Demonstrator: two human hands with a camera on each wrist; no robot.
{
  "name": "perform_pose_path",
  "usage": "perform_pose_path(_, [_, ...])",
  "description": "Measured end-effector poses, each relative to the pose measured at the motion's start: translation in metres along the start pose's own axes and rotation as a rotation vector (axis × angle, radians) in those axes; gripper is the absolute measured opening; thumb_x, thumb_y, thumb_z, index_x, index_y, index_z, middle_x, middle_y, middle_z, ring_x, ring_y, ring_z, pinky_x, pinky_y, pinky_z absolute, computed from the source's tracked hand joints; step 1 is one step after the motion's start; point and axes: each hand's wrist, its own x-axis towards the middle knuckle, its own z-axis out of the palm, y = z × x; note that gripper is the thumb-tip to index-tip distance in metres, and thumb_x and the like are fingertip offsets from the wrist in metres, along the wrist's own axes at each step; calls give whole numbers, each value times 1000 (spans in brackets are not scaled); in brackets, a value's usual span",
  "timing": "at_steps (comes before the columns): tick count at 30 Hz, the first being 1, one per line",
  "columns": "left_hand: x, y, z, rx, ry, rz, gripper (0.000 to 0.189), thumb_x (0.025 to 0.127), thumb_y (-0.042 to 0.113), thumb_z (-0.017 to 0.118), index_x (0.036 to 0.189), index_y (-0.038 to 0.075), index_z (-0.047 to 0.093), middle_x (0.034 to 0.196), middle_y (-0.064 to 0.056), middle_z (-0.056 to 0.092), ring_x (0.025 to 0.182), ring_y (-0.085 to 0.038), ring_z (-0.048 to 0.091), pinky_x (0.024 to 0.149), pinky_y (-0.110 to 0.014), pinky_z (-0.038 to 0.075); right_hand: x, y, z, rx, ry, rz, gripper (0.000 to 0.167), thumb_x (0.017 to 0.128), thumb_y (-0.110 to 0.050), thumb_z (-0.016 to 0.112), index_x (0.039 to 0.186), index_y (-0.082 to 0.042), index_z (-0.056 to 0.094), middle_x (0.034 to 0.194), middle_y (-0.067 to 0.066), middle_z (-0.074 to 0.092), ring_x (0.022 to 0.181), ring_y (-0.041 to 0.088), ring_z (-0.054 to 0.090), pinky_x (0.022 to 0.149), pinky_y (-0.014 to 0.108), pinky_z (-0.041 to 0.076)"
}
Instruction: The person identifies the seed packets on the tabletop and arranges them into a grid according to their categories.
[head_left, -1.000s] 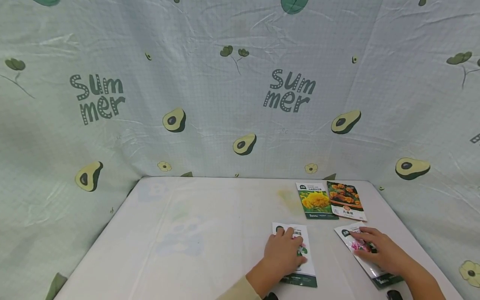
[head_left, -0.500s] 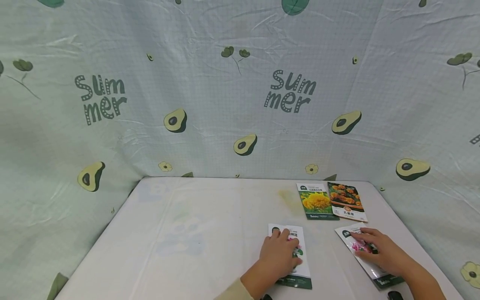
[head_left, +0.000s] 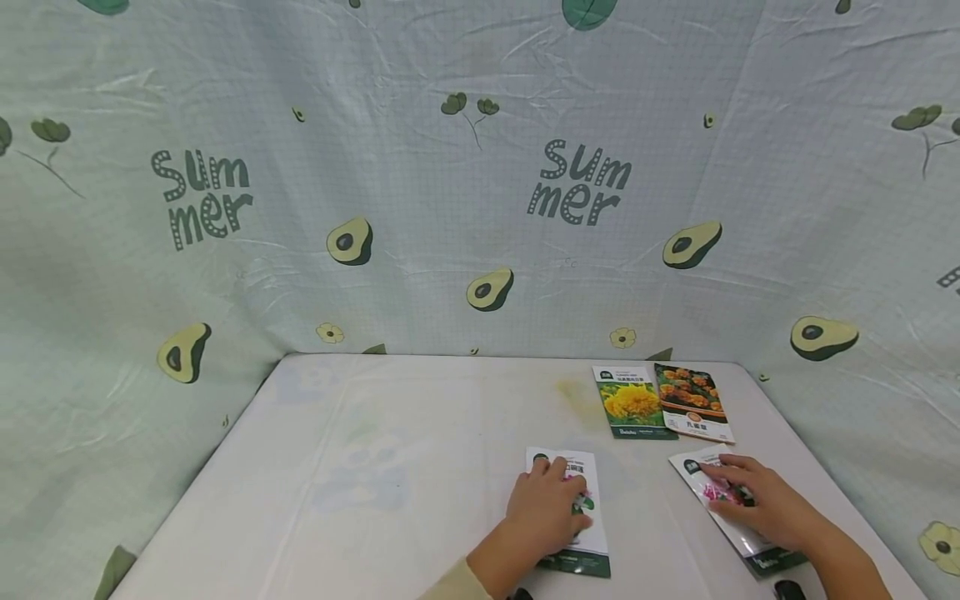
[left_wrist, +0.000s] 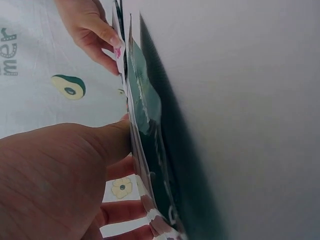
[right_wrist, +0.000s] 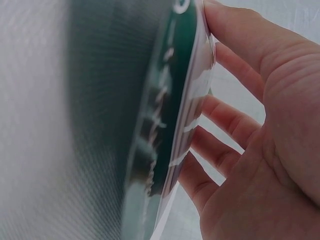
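Note:
My left hand (head_left: 542, 515) rests from above on a white-and-green seed packet (head_left: 592, 542) with a pink flower picture, covering its middle. In the left wrist view, the thumb and fingertips touch the face of this packet (left_wrist: 145, 107), which lies on the table. To the right, my right hand (head_left: 772, 504) lies over a similar, slanted seed packet (head_left: 738, 529), fingers spread across its pink flowers. The right wrist view has the thumb and fingertips against the printed side of that packet (right_wrist: 172, 100); neither hand visibly curls round a packet's edge.
Two more seed packets lie at the back right: one with a yellow flower (head_left: 633, 404) and one with orange flowers (head_left: 693, 404), their edges overlapping. The white table (head_left: 337, 467) extends far to the left. Behind it hangs a printed curtain (head_left: 420, 183).
My left hand has slid left across the table, and the packet beneath it has moved along. The right hand and its packet have stayed in place.

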Motion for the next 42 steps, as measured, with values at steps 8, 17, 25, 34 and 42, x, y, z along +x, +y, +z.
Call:
perform_pose_path(8, [-8, -7, -6, 0, 14, 9, 42, 91, 57, 71, 127, 36, 66, 133, 5, 57, 121, -22, 50, 93, -43, 52, 1, 0, 0, 1, -4, 5, 70, 88, -51, 75, 143, -11, 59, 147, 35, 41, 129, 62, 41, 96, 76, 40])
perform_pose_path(17, [-15, -16, -7, -19, 42, 26, 41, 90, 53, 73, 125, 32, 67, 131, 2, 59, 120, -22, 52, 90, -44, 52, 0, -2, 0, 0, -5, 7, 69, 88, -51, 76, 143, -12, 60, 147, 35, 41, 129, 62, 41, 96, 76, 40])
perform_pose_path(25, [-23, -23, -8, -21, 67, 29, 42, 90, 54, 73, 124, 30, 68, 131, 0, 59, 118, -24, 52, 88, -44, 52, 0, -2, -1, -5, -4, 5, 70, 88, -50, 76, 143, -11, 60, 147, 35, 42, 129, 62, 42, 96, 76, 40])
perform_pose_path(34, [-31, -33, -10, -27, 90, 27, 40, 88, 53, 75, 119, 29, 68, 124, 0, 58, 116, -23, 52, 83, -43, 51, 1, 0, -1, -1, -8, 7, 71, 88, -51, 76, 143, -11, 59, 147, 35, 41, 129, 62, 41, 96, 76, 40])
perform_pose_path(42, [-39, -41, -11, -2, 111, 21, 38, 88, 56, 74, 117, 32, 67, 122, 3, 58, 117, -22, 52, 81, -41, 50, 1, 0, 0, -7, 6, -5, 70, 87, -50, 77, 142, -11, 60, 146, 34, 43, 129, 61, 42, 96, 76, 41])
